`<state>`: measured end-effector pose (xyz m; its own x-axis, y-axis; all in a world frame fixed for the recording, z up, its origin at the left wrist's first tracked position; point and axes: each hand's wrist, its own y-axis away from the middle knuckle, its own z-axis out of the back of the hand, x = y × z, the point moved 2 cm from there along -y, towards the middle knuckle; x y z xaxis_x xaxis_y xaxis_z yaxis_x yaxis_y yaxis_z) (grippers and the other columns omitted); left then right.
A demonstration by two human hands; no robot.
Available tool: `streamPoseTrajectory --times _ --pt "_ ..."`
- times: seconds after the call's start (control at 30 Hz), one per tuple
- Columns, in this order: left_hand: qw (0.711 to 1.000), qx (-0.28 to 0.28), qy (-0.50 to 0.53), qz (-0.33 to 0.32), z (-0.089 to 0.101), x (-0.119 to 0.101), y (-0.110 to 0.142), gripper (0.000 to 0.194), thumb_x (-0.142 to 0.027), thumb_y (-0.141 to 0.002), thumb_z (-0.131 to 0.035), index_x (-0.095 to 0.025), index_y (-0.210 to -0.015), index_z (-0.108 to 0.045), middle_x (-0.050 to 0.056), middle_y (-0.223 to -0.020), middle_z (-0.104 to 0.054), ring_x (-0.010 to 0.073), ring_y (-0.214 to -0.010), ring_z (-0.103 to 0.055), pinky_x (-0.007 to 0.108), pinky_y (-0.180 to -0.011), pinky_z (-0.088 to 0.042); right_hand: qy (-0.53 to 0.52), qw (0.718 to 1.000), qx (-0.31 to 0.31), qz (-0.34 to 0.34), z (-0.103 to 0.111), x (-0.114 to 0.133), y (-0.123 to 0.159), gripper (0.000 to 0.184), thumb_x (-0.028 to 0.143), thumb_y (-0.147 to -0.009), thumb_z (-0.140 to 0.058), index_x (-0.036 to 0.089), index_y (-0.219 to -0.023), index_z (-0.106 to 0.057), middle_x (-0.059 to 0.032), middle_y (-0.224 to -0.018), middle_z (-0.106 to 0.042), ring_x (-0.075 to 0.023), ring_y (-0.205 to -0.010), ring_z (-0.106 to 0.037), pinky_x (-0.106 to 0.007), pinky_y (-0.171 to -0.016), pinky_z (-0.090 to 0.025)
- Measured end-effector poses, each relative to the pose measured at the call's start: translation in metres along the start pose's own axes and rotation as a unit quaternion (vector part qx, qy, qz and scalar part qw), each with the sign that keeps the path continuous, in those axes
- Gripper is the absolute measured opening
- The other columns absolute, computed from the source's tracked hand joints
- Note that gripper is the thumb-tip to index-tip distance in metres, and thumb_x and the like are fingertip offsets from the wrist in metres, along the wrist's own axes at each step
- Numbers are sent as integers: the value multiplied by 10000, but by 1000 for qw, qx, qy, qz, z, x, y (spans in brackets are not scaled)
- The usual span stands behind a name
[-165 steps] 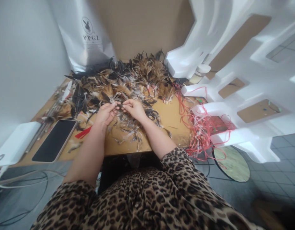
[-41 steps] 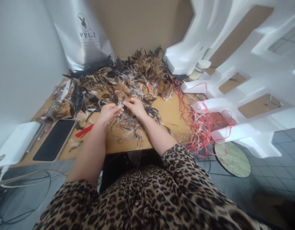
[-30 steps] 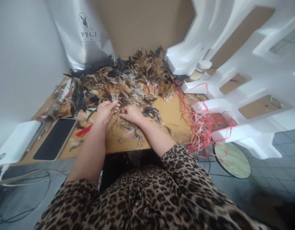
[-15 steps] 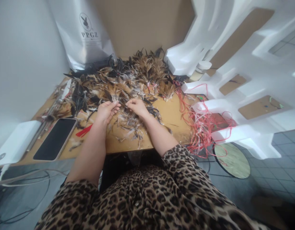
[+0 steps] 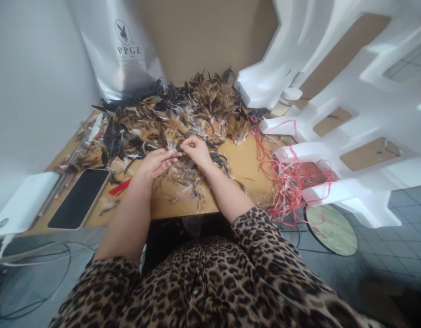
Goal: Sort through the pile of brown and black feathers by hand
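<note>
My left hand (image 5: 159, 163) is closed, thumb against fingers, on a small bunch of brown feathers (image 5: 170, 136) that points away from me. Close beside it, my right hand (image 5: 196, 151) makes a pinch at the base of that bunch. Whatever lies between the right fingertips is too small to make out. Beneath and in front of both hands spreads a heap of loose brown and black feathers (image 5: 138, 111). Pale, fluffy feathers (image 5: 183, 180) are scattered on the table just below the hands.
A phone (image 5: 78, 198) and a white power bank (image 5: 24, 202) lie at left on the wooden table (image 5: 244, 159), near red strips (image 5: 120, 187). Tangled pink string (image 5: 292, 182) hangs over white foam (image 5: 321, 193) at right. A lidded jar (image 5: 287, 101) and silver bag (image 5: 128, 68) stand behind.
My left hand has moved right with the feather bunch, its fingers now almost meeting my right fingertips. The right hand has hardly shifted.
</note>
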<state>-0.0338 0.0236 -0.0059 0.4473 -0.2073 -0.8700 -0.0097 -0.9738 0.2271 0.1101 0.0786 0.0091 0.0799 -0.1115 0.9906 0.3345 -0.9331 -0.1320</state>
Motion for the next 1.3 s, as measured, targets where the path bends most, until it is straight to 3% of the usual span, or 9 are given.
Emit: streamPoseTrajectory --times 0.23,0.47,0.63,0.77,0.97,1.3 --pt "1000 -13 -1 -10 -1 1 -1 26 -101 -713 -677 -75 -721 -680 102 -742 -707 46 -527 -595 109 -489 -454 10 1000 -18 8 -2 3 3 139 264 -659 -634 155 -685 -551 52 -569 -554 -58 -526 -495 -191 -556 -409" --pt "999 -15 12 -48 -2 -2 -1 61 -126 -672 -719 -85 -698 -682 85 -725 -702 44 -538 -586 119 -519 -470 -23 996 1 -88 -1 -3 3 308 452 -676 -658 152 -695 -592 10 -648 -615 -41 -482 -458 -157 -427 -328" --pt "999 -1 -4 -46 -4 0 0 81 -141 -666 -723 -80 -707 -688 85 -726 -703 44 -536 -587 123 -531 -472 -78 988 40 -128 -6 -12 2 322 431 -608 -719 160 -673 -560 50 -540 -548 -34 -445 -421 -147 -409 -300" --pt "1000 -5 -4 -25 -4 2 -1 110 -138 -673 -724 -73 -752 -684 91 -732 -706 55 -539 -603 119 -493 -460 -127 985 43 -111 -7 -16 0 329 402 -582 -739 165 -656 -523 75 -516 -512 -35 -445 -410 -154 -424 -303" --pt "998 -49 28 -29 -3 1 -2 53 -96 -701 -686 -61 -724 -653 90 -686 -701 56 -510 -604 111 -468 -457 -121 990 21 -74 -6 -11 0 329 407 -583 -735 163 -666 -530 85 -492 -470 -35 -439 -383 -164 -427 -276" --pt "999 -26 -38 -13 -3 4 -3 108 -157 -693 -716 -73 -714 -652 74 -668 -683 51 -489 -582 112 -447 -436 -75 997 24 -22 -10 -14 1 288 384 -617 -705 147 -669 -549 73 -543 -499 -38 -499 -405 -174 -502 -315"
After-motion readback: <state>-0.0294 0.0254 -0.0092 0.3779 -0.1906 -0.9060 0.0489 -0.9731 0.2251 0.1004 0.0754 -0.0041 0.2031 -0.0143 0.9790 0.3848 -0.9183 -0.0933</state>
